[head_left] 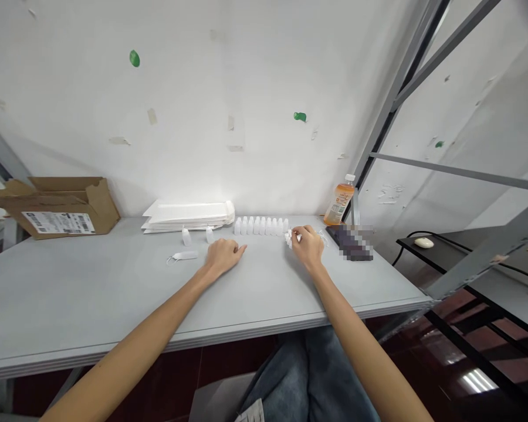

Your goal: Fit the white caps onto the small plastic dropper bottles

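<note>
A row of several small white bottles (260,225) stands near the back of the grey table (114,305). My right hand (308,245) is at the row's right end, its fingers pinched on a small white bottle (288,237). My left hand (223,255) rests on the table in front of the row, fingers curled loosely with nothing seen in them. Two more small white bottles (186,236) stand apart to the left, and a small white packet (182,257) lies flat near them.
A stack of white paper bags (189,215) lies against the wall. An open cardboard box (57,206) sits at the far left. An orange drink bottle (339,202) and a dark flat object (349,241) are at the right, beside a grey metal frame (391,99).
</note>
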The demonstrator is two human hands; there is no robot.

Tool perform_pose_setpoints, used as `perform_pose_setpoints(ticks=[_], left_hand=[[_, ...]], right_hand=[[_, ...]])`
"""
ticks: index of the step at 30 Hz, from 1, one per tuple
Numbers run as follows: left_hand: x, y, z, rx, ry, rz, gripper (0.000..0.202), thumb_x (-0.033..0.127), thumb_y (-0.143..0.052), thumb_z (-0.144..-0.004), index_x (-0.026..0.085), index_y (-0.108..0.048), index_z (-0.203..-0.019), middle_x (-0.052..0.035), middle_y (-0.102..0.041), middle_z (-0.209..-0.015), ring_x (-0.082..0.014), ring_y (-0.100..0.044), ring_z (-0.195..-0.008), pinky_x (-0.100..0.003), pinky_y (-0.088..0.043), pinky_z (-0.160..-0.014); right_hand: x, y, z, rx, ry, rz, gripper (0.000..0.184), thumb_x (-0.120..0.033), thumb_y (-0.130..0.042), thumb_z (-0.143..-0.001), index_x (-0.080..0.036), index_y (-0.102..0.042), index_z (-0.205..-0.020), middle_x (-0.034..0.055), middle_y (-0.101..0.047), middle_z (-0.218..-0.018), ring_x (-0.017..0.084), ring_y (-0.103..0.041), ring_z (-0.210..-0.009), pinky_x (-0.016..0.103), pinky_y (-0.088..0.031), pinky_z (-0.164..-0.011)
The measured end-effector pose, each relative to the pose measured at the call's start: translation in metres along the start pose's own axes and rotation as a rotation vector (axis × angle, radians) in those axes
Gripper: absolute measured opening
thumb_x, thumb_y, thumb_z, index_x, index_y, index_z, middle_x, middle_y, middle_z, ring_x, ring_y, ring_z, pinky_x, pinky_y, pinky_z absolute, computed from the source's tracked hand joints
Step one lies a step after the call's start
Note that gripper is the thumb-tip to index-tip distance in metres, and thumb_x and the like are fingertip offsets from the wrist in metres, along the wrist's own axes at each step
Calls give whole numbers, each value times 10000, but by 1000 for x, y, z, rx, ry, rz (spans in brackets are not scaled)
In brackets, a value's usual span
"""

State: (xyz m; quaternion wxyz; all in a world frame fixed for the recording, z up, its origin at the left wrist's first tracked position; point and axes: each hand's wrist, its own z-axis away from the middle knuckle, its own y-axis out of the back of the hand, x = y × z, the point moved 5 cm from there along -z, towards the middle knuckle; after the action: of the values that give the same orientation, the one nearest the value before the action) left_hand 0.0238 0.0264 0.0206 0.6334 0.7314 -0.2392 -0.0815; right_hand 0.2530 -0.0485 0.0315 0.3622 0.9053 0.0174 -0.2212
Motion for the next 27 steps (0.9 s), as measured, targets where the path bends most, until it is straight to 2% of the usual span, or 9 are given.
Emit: perform_pose_setpoints(ticks=[2,7,12,15,18,20,23,25,27], left_hand=[[5,-4,1,18,-52,11,512,475,-362,-907,176,-629,-589,-88,-635,-613,-227,-610,-667,-296,-237,-526],[11,-11,2,30,-126,35,468,428,-375,-905,177,-603,-583,-65,-606,-583,-198,-578,-619,-285,-208,-527],[10,-11,1,26,-158,72,460,405,-380,-910,182,-584,-563,-54,-590,-561,-190,-562,-598,-284,-205,-527],[12,-9,2,25,-177,88,446,398,-402,-907,183,-585,-561,-51,-595,-562,-188,-561,-597,-284,-208,-528],[15,-6,4,34,-186,127,444,393,-417,-909,183,-600,-564,-45,-600,-563,-182,-557,-590,-285,-221,-527],[18,-2,6,74,-198,201,408,412,-445,-906,187,-646,-631,-35,-633,-620,-177,-568,-618,-280,-260,-538],[19,3,9,160,-212,352,331,485,-526,-870,210,-705,-920,-12,-685,-804,-159,-584,-662,-271,-350,-593],[20,4,9,183,-220,419,413,525,-563,-841,223,-667,-1103,-8,-684,-899,-140,-579,-645,-272,-390,-624],[20,3,10,184,-242,452,442,526,-555,-849,222,-644,-1157,-9,-678,-933,-130,-573,-634,-273,-410,-636]], right_hand=[[5,-1,-6,21,-15,25,207,-216,-521,-853,-183,-714,-919,55,-669,-920,160,-552,-738,272,-274,-588],[-7,-16,-28,-56,118,91,255,-241,-556,-853,-208,-706,-1056,79,-660,-993,230,-541,-977,289,-316,-617],[-12,-34,-42,-150,147,136,224,-256,-580,-842,-202,-730,-999,93,-674,-962,251,-547,-958,324,-367,-704],[-10,-31,-41,-129,161,90,182,-225,-585,-806,-193,-719,-924,87,-684,-957,251,-559,-952,330,-378,-720],[-6,-20,-39,-121,73,-38,120,-236,-602,-754,-199,-689,-827,60,-699,-889,241,-590,-912,319,-392,-701],[-5,-13,-37,-142,-24,-179,87,-255,-612,-722,-202,-665,-766,32,-696,-798,218,-617,-822,312,-407,-692],[-15,-12,-30,-214,-69,-469,91,-282,-628,-689,-192,-632,-697,16,-676,-714,184,-625,-712,296,-440,-675],[-30,-17,-21,-302,-44,-664,132,-313,-642,-680,-183,-622,-682,24,-666,-698,171,-617,-665,281,-455,-633],[-46,-24,-9,-390,-21,-786,161,-333,-647,-689,-173,-633,-699,28,-665,-693,154,-603,-610,268,-459,-594]])
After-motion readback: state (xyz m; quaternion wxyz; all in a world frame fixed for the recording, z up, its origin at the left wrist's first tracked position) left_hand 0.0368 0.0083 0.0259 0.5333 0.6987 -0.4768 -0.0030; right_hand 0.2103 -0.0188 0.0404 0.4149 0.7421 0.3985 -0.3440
